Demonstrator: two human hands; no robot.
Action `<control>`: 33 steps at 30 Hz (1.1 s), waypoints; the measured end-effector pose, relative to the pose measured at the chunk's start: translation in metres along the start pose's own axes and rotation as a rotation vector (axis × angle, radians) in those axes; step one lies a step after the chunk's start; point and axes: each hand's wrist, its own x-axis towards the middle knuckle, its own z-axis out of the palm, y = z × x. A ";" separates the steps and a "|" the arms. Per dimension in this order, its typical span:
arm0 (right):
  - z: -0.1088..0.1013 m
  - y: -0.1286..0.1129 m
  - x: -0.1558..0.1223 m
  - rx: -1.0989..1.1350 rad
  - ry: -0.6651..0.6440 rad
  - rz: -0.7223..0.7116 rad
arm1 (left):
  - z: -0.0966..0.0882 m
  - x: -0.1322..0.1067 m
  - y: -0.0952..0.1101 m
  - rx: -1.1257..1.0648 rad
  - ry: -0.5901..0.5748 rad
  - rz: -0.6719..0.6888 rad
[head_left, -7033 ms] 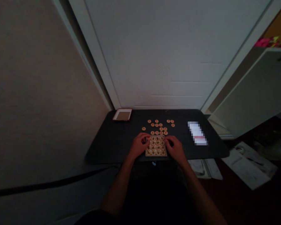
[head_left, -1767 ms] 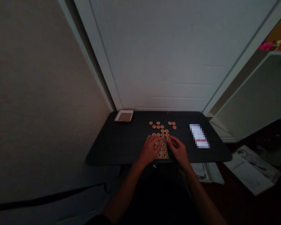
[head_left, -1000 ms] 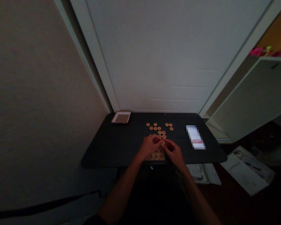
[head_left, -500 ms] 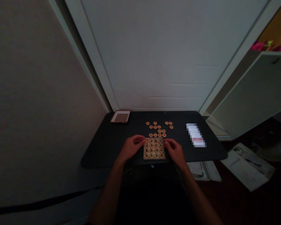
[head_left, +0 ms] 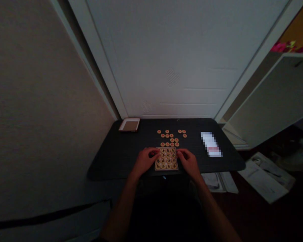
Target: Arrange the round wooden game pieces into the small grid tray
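Note:
A shallow square box lies near the front edge of the dark table, filled with rows of round xiangqi pieces with dark characters. My left hand reaches over the box's upper left corner, its thumb and fingers closed at the xiangqi piece there and covering most of it. At the box's upper right edge my right hand has its thumb and fingertips closed on the rim. Just beyond the box several loose xiangqi pieces with reddish characters lie flat on the table.
The dark table stands against a white door panel. A shallow lid or tray sits at its back left corner. To the right lies a pixelated white rectangular item. Papers or open boxes rest on the floor at right.
My left hand has shifted slightly right, further over the upper left corner of the box. My right hand stays at the right edge. The view has tilted a little.

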 end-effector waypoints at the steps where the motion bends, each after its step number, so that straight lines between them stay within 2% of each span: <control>1: 0.000 0.000 0.000 -0.001 0.001 0.000 | 0.001 -0.001 0.000 0.025 0.009 0.013; 8: 0.000 -0.001 -0.001 -0.003 0.006 -0.004 | 0.005 -0.001 -0.004 0.043 -0.006 0.047; 15: -0.001 -0.005 -0.001 -0.013 0.006 0.001 | 0.007 -0.006 -0.002 0.050 0.054 0.056; 20: 0.000 -0.003 -0.001 -0.009 -0.005 0.008 | 0.011 -0.011 -0.004 0.063 0.055 0.086; 33: -0.001 -0.004 -0.001 -0.029 -0.002 -0.007 | 0.012 -0.012 -0.005 0.079 0.072 0.063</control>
